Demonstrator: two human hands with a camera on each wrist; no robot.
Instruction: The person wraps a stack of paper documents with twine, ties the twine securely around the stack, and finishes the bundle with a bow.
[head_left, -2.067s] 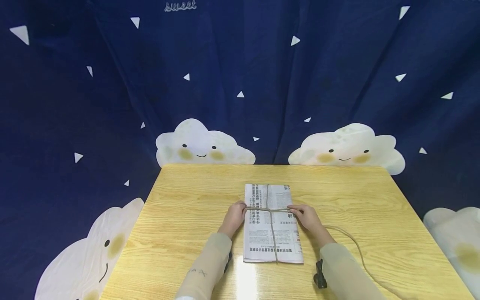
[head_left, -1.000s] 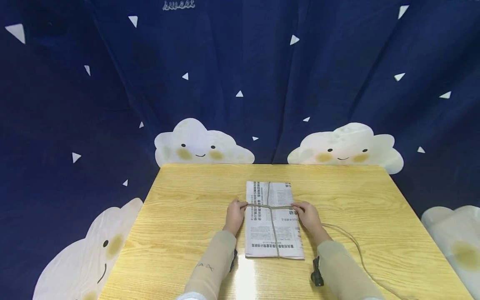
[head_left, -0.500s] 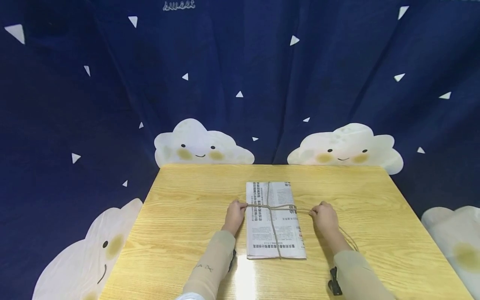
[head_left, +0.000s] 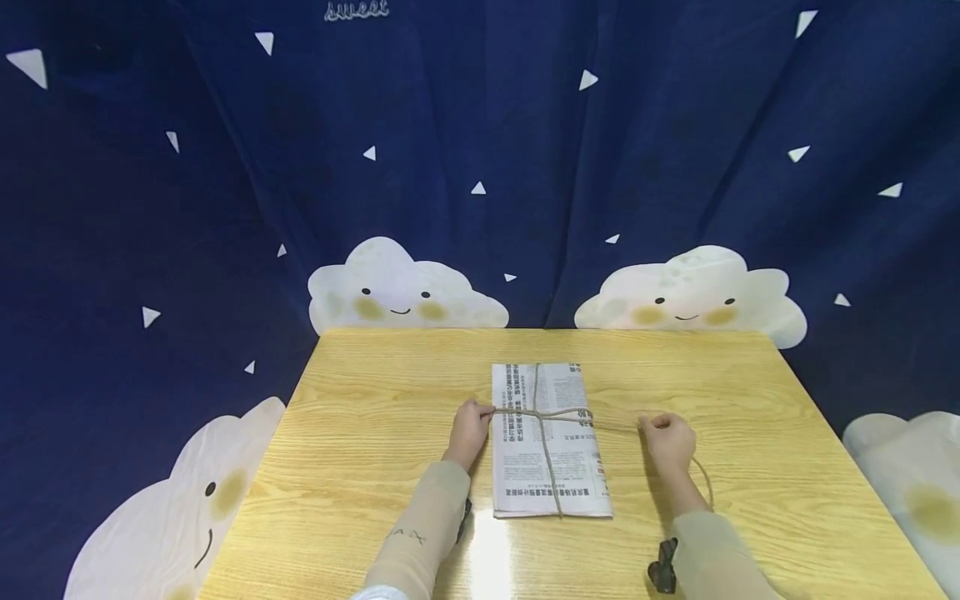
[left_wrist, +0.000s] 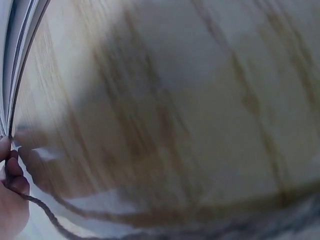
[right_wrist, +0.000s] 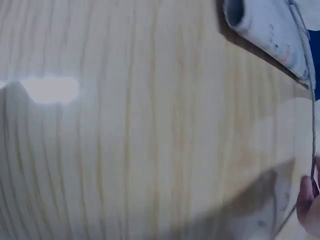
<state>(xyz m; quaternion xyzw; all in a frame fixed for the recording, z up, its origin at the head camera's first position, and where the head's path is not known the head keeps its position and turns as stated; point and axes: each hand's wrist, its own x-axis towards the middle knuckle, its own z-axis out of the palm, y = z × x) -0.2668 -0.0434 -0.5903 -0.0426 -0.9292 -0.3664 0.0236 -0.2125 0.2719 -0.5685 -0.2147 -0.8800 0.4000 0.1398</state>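
Observation:
A folded stack of newspapers (head_left: 525, 467) lies on the table, with brown twine (head_left: 546, 450) crossing it lengthwise and sideways. At the stack's left edge my left hand (head_left: 468, 433) pinches the twine; in the left wrist view, a loose length of twine (left_wrist: 47, 210) trails from those fingers. My right hand (head_left: 670, 442) is off to the right of the stack, pinching a strand of twine drawn out from the crossing. The right wrist view catches only part of my right hand (right_wrist: 309, 205), the taut twine (right_wrist: 313, 125) and the rolled edge of the newspapers (right_wrist: 270, 37).
The wooden table (head_left: 375, 383) reaches back to a dark blue curtain (head_left: 420, 125) printed with clouds and triangles. Behind my right hand a twine tail (head_left: 705, 479) curves along the tabletop. A black strap piece (head_left: 663, 567) sits at my right wrist.
My right hand has moved from the stack's right edge out to the right, drawing a strand of twine with it. My left hand keeps its pinch at the left edge.

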